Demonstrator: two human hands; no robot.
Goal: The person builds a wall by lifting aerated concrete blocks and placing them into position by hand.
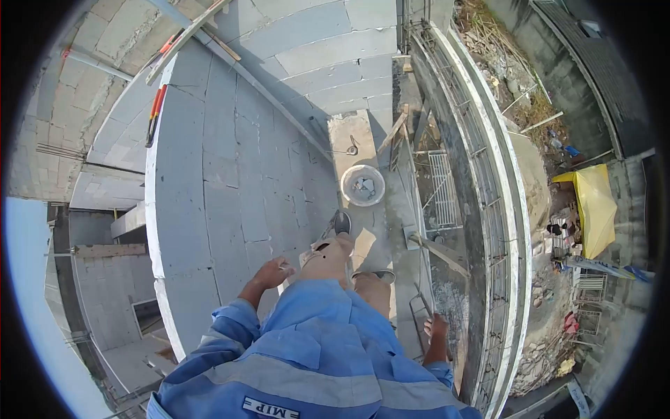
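My left hand (pixel 273 272), dusty at the fingertips, is beside my left thigh, close to the grey block wall (pixel 223 188). Its fingers are loosely bent and apart, with nothing visible in them. Low on my right side, the fingers of my right hand (pixel 436 326) are curled at a thin, dark metal frame (pixel 420 305) with a bent loop at its top. My body hides part of that frame. Ahead of my shoes, a round whitish bucket (pixel 362 186) contains grey material. Behind it, a small tool (pixel 352 147) with a rounded head lies on a dusty board (pixel 342 129).
A red-and-black level (pixel 155 115) rests along the wall top. To my right are a wooden plank (pixel 443 253), a white metal grille (pixel 442 188) and a long ledge with rebar (pixel 488 202). Far below stands a yellow canopy (pixel 597 209) among rubble.
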